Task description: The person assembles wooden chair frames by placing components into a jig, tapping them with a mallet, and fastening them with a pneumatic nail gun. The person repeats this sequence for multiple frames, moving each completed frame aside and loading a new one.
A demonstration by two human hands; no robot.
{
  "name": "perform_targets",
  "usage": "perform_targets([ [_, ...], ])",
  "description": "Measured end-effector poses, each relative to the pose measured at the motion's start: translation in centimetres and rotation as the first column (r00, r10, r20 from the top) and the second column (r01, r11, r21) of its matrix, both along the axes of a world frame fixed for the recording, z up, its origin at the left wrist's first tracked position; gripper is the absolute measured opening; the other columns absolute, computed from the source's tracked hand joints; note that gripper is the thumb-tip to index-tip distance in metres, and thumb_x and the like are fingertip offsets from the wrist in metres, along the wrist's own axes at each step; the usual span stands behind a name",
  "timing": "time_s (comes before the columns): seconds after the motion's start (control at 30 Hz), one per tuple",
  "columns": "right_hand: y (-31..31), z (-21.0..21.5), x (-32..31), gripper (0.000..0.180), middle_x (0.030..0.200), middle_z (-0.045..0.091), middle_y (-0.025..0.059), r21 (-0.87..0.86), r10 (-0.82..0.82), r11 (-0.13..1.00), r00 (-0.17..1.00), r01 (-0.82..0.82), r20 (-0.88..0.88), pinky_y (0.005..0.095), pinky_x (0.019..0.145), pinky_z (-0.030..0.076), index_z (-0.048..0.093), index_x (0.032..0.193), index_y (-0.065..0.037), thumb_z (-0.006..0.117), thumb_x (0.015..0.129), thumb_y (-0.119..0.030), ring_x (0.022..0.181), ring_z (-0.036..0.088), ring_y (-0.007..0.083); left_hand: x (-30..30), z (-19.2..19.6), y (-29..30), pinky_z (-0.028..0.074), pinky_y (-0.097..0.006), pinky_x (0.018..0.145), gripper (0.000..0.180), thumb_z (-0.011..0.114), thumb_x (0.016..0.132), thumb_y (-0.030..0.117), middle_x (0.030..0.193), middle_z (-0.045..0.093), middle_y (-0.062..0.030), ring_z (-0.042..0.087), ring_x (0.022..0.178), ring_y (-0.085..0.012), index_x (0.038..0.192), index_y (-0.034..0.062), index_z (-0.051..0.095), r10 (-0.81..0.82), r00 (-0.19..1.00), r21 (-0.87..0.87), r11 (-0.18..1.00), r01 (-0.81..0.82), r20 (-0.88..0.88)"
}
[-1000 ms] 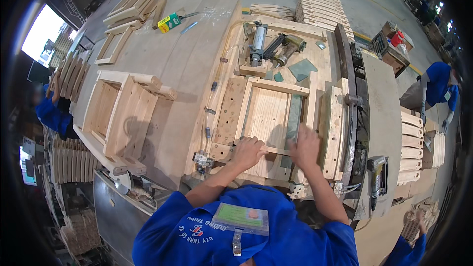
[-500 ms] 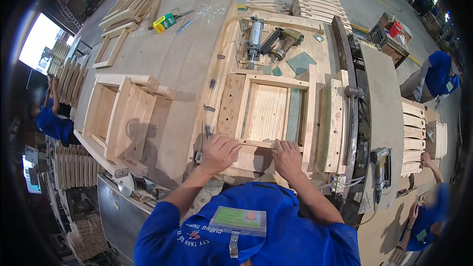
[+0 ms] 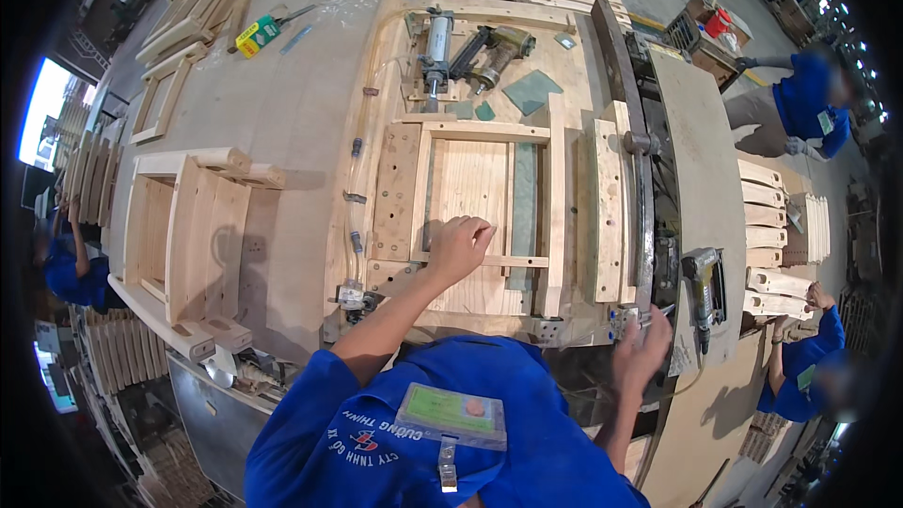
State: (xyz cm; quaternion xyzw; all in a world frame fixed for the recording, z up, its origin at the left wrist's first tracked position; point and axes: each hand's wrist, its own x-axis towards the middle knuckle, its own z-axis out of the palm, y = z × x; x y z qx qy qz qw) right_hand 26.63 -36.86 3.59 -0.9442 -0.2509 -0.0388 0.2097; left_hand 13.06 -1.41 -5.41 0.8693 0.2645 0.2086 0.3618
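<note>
A light wooden frame (image 3: 483, 132) lies in a jig on the bench, with a pale board (image 3: 470, 174) showing inside it. My left hand (image 3: 459, 249) is over the frame's near rail (image 3: 515, 261), its fingers curled together. What they hold, if anything, is hidden beneath the hand. To the right of the jig's near edge, my right hand (image 3: 642, 350) is slightly blurred, with thumb and fingers apart. It is close to a small pneumatic valve (image 3: 621, 320); whether they touch I cannot tell.
An air cylinder (image 3: 436, 52) and a nail gun (image 3: 499, 56) lie beyond the frame. Another nail gun (image 3: 702, 292) is at the right. An assembled wooden piece (image 3: 202, 226) stands left, with a glue bottle (image 3: 257, 36) farther back. Co-workers (image 3: 804, 348) handle wooden parts nearby.
My left hand has moved right, from the frame's near left corner to over its near rail. My right hand has left the rail and moved right to the valve. The view has shifted.
</note>
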Motion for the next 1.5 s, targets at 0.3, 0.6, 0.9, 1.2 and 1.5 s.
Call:
perform_targets([
  [0.3,1.4,-2.4,3.9,0.061,0.148,0.051,0.0313,-0.169,0.118,0.981,0.986,-0.097,0.12,0.054,0.117,0.039,0.045,0.155,0.004,0.062,0.103,-0.024,0.138,0.05,0.0482,1.6,-1.3,0.0,0.057,-0.048,0.078,0.032,0.066,0.102,0.034,0.087,0.076,-0.0153,0.073,0.085,-0.0362,0.096,0.005,0.078,-0.026,0.964,-0.08,0.997,0.005,-0.264],
  [0.6,13.7,-5.1,11.9,0.056,0.129,0.062,0.0259,-0.151,0.002,0.988,0.997,-0.013,-0.073,0.0534,0.1,0.051,0.056,0.143,-0.003,0.073,0.096,-0.027,0.119,0.062,0.0469,1.7,-0.6,0.1,0.058,-0.052,0.082,0.036,0.063,0.103,0.038,0.092,0.078,-0.0171,0.074,0.092,-0.038,0.103,0.0059,0.079,0.015,0.939,-0.143,0.987,-0.068,-0.343],
  [0.9,16.8,-9.6,15.0,0.026,0.079,0.058,0.0012,0.289,0.055,0.957,0.973,0.012,-0.223,0.0338,0.058,0.05,0.064,0.12,0.001,0.063,0.102,-0.018,0.064,0.057,0.0141,1.9,0.6,0.3,0.057,-0.054,0.086,0.038,0.059,0.104,0.037,0.098,0.078,-0.0186,0.073,0.097,-0.0382,0.106,0.0042,0.078,-0.045,0.929,-0.174,0.984,-0.022,-0.367],
  [1.2,24.7,9.1,6.6,0.028,0.069,0.047,-0.0049,0.704,0.451,0.702,0.699,0.107,-0.556,0.0207,0.037,0.031,0.061,0.112,-0.004,0.053,0.115,-0.031,0.049,0.041,0.0014,1.2,-0.5,0.5,0.058,-0.054,0.083,0.039,0.058,0.104,0.037,0.091,0.076,-0.0237,0.074,0.092,-0.0431,0.1,0.0024,0.076,0.001,0.929,-0.159,0.985,-0.065,-0.37],
  [1.5,36.7,13.3,2.6,0.058,0.071,0.043,-0.0005,0.879,0.713,0.044,0.632,-0.475,0.305,0.0267,0.047,0.034,0.05,0.101,-0.008,0.043,0.111,-0.064,0.054,0.039,0.0104,0.1,-0.7,0.5,0.057,-0.054,0.087,0.039,0.057,0.105,0.037,0.1,0.076,-0.0234,0.073,0.097,-0.0422,0.105,0.0017,0.075,-0.015,0.946,-0.178,0.983,-0.045,-0.323],
])
